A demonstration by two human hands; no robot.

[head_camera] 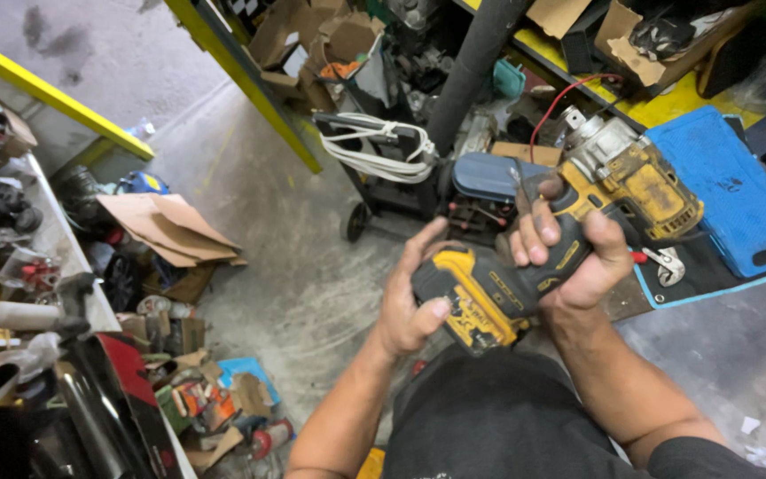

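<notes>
1. Drill (578,222), a worn yellow-and-black cordless one, sits in both hands above the person's lap, its metal nose pointing up and to the right toward the cluttered shelving.
2. Right hand (569,253) wraps the grip, fingers clamped on the drill's handle with the index finger high near the trigger area.
3. Left hand (408,306) cups the battery pack (476,306) at the foot of the handle; its fingers curl around the pack's rear and the thumb presses on its side.
4. Battery pack looks seated against the handle's foot, or very nearly so; whether it is fully latched I cannot tell from this angle.
5. Judging by this, the work stands at the battery stage: tool and pack are in hand and joined or close to it, and no bit or workpiece shows at the nose.
6. Blue case (729,195) lies just beyond the drill on the dark surface, and a coil of white cable (374,146) hangs on a cart farther back.
7. Floor (294,257) below is bare concrete with cardboard scraps (170,226) to the left.
</notes>
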